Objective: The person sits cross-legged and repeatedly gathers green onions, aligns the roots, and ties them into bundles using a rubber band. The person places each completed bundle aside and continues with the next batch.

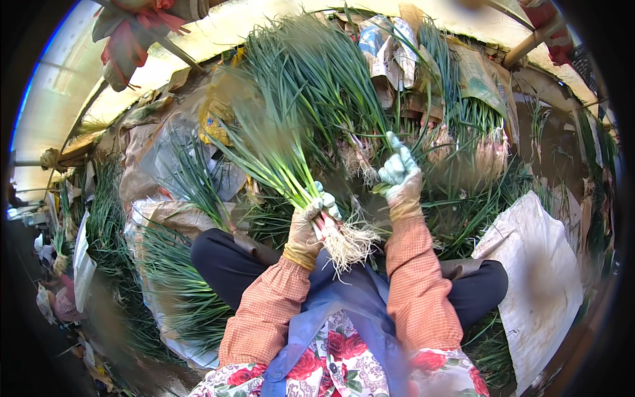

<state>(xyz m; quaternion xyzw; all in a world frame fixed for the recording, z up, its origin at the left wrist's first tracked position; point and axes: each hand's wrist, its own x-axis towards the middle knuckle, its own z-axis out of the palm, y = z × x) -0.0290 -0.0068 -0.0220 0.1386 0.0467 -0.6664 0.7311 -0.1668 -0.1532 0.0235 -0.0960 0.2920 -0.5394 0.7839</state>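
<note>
My gloved left hand (317,208) is closed round the lower stems of a bunch of green garlic or similar allium plants (292,171). The pale, pinkish bases and white roots hang out below that fist, over my lap, and the leaves point up and left. To the right, my gloved right hand (400,168) is raised with its fingers bent; some green leaf shows beside its palm, but whether it grips this is unclear. Beyond both hands lies a large pile of the same plants (322,84), with roots towards me.
A white woven sack (536,283) lies at my right knee. More plants on sheeting (183,283) lie by my left knee, and a yellow net bag (217,111) is beyond. Root bundles (491,149) stand at the back right. Poles (533,44) cross overhead. Another person (64,300) appears at far left.
</note>
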